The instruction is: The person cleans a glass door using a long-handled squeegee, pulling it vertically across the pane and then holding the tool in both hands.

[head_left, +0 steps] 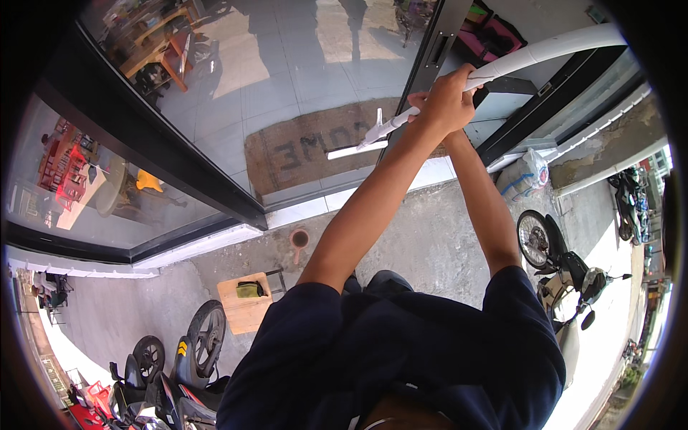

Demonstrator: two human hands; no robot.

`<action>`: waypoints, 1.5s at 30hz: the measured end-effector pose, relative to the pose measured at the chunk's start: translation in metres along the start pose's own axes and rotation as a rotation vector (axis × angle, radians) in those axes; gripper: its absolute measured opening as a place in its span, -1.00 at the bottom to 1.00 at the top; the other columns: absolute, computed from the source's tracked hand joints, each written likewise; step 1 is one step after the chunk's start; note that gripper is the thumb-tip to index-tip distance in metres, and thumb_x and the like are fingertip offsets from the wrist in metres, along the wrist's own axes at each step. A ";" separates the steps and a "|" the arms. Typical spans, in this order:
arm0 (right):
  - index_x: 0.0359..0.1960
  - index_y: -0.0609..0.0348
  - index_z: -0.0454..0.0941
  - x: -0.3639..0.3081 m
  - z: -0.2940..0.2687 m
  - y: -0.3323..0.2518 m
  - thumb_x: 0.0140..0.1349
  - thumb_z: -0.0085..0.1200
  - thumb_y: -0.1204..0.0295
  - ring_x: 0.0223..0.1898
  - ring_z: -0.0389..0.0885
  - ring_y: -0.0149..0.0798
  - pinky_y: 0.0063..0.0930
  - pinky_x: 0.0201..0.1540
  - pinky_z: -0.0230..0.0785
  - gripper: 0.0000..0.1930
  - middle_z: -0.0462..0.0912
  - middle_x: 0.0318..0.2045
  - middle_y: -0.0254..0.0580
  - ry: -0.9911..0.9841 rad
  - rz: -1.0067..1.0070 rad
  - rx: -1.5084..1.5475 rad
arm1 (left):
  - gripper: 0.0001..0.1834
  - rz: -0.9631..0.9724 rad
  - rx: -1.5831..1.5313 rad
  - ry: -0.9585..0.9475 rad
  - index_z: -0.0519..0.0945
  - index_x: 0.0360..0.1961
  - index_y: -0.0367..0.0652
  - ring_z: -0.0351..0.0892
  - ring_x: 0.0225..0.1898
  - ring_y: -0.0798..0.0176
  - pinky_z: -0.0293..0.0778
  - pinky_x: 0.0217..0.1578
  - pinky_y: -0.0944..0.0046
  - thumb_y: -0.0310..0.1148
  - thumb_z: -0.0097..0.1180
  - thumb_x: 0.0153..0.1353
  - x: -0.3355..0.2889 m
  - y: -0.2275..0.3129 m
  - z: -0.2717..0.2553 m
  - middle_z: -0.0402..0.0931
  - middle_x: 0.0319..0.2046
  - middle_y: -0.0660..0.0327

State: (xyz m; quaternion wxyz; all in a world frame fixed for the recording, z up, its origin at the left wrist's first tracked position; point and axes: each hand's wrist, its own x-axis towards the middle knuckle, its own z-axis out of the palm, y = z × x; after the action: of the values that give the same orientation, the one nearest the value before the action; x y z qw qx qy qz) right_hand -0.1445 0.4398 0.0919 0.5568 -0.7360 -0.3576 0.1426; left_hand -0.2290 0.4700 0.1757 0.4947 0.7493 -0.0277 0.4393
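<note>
Both my arms stretch forward to a long white-handled squeegee (534, 54), its handle slanting from upper right down to the left. My left hand (446, 100) is closed round the handle. Crossing behind the left wrist, my right hand (418, 99) is mostly covered; its fingers appear curled on the handle just below. At the lower end, the white head (373, 134) and a narrow pale blade (357, 150) lie over the glass door (287, 79); whether the blade touches the glass I cannot tell. A brown doormat (265, 159) shows through the pane.
A black door frame (430, 57) stands beside my hands. On the concrete are a brown dipper (299, 239), a wooden stool (240, 315) bearing a green pouch (251, 289), and a stuffed white sack (523, 175). Motorcycles (566, 283) are parked right and lower left.
</note>
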 end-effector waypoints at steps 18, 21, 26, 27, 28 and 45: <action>0.11 0.16 0.47 -0.018 0.094 0.157 0.21 0.13 0.27 -0.10 0.66 -0.06 -0.26 -0.15 0.61 -0.56 0.60 -0.05 -0.04 0.043 0.098 0.049 | -0.66 -0.354 0.260 -0.104 0.49 0.00 -0.20 0.56 -0.07 -0.21 0.47 -0.09 0.04 -0.36 0.17 0.21 -0.106 -0.155 0.005 0.58 -0.20 -0.10; 0.11 0.17 0.47 0.002 0.067 0.116 0.22 0.12 0.28 -0.10 0.66 -0.07 -0.27 -0.16 0.62 -0.56 0.59 -0.04 -0.04 0.026 0.051 0.060 | -0.71 -0.256 0.103 -0.189 0.50 -0.06 -0.19 0.62 -0.14 -0.11 0.47 -0.10 0.09 -0.37 0.17 0.21 -0.045 -0.107 -0.012 0.61 -0.27 -0.04; 0.08 0.29 0.47 0.026 0.031 -0.052 0.26 0.06 0.34 -0.14 0.68 -0.10 -0.40 -0.29 0.69 -0.61 0.59 -0.08 -0.03 -0.076 0.037 0.103 | -0.83 -0.037 0.049 -0.274 0.50 -0.18 -0.14 0.66 -0.25 0.24 0.49 -0.15 0.16 -0.42 0.14 0.22 0.049 -0.017 -0.071 0.62 -0.37 0.19; 0.00 0.42 0.49 0.037 0.012 -0.057 0.25 0.07 0.33 -0.20 0.69 -0.10 -0.44 -0.29 0.68 -0.60 0.58 -0.17 -0.02 -0.096 0.032 0.155 | -0.82 0.044 0.024 -0.274 0.51 -0.17 -0.12 0.67 -0.27 0.23 0.51 -0.17 0.16 -0.41 0.15 0.20 0.065 -0.004 -0.063 0.63 -0.38 0.18; -0.04 0.46 0.51 0.042 -0.002 -0.069 0.25 0.06 0.32 -0.24 0.70 -0.12 -0.45 -0.30 0.68 -0.60 0.57 -0.21 -0.03 -0.099 0.053 0.112 | -0.88 0.092 -0.008 -0.283 0.49 -0.20 -0.17 0.58 -0.33 0.29 0.47 -0.23 0.23 -0.42 0.07 0.25 0.077 0.013 -0.061 0.54 -0.41 0.23; 0.03 0.23 0.44 -0.024 0.119 0.233 0.29 0.05 0.38 -0.18 0.62 -0.27 -0.38 -0.21 0.55 -0.69 0.56 -0.10 -0.16 0.076 0.002 0.277 | -0.80 -0.420 0.260 -0.125 0.44 -0.12 -0.20 0.53 -0.30 0.19 0.44 -0.22 0.22 -0.36 0.06 0.30 -0.132 -0.174 -0.002 0.47 -0.36 0.15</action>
State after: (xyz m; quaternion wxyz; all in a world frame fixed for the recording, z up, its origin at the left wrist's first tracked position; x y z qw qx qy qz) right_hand -0.1480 0.4801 -0.1680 0.6659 -0.6575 -0.3124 0.1633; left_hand -0.2280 0.5080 -0.0394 0.4722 0.8215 0.1548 0.2798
